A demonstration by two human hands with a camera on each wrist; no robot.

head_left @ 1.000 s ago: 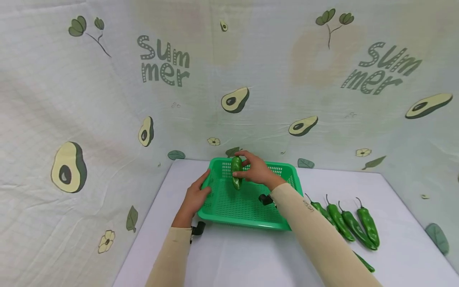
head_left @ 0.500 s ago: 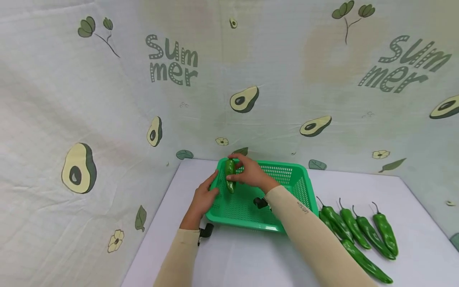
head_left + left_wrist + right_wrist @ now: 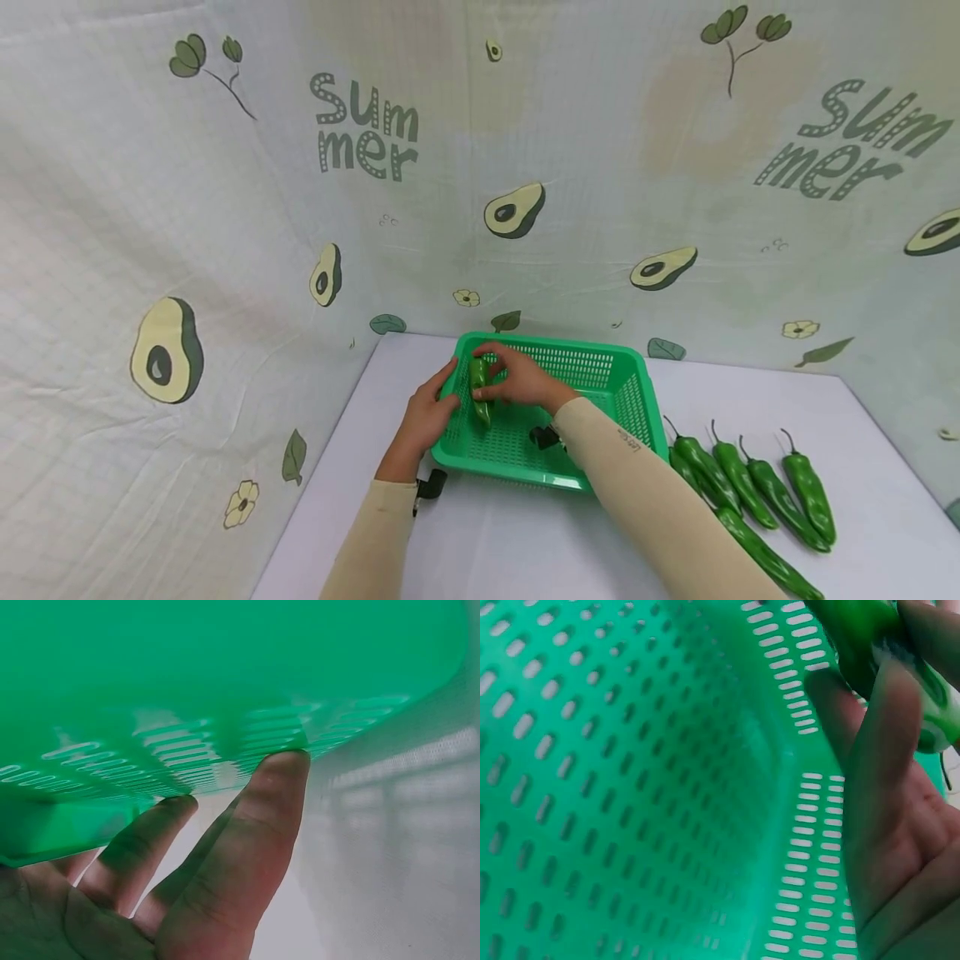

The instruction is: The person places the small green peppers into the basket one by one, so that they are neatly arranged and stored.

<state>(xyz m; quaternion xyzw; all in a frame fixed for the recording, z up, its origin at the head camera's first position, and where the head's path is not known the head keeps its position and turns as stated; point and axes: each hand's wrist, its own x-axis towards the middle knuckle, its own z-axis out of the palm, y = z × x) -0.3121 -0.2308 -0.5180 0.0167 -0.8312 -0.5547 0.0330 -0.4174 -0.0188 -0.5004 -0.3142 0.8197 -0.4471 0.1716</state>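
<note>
Near the basket's left end, my right hand (image 3: 521, 379) holds a long green pepper (image 3: 481, 408) between thumb and fingers. The pepper hangs inside the green plastic basket (image 3: 570, 477), tip toward me, over the slotted floor. In the right wrist view the pepper (image 3: 855, 637) shows at the top right, partly covered by fingers. My left hand (image 3: 427, 415) grips the basket's left side, thumb over the rim. From below, the left wrist view shows fingertips (image 3: 281, 769) against the slotted outer wall; the thumb is hidden there.
Several green peppers (image 3: 772, 492) lie on the white table (image 3: 885, 517) right of the basket, some partly behind the right sleeve (image 3: 637, 492). A printed cloth (image 3: 570, 158) hangs behind and along the left side.
My right hand has carried the pepper toward the basket's left wall and lowered it inside. The left hand keeps its grip on the basket. The head view has shifted a little.
</note>
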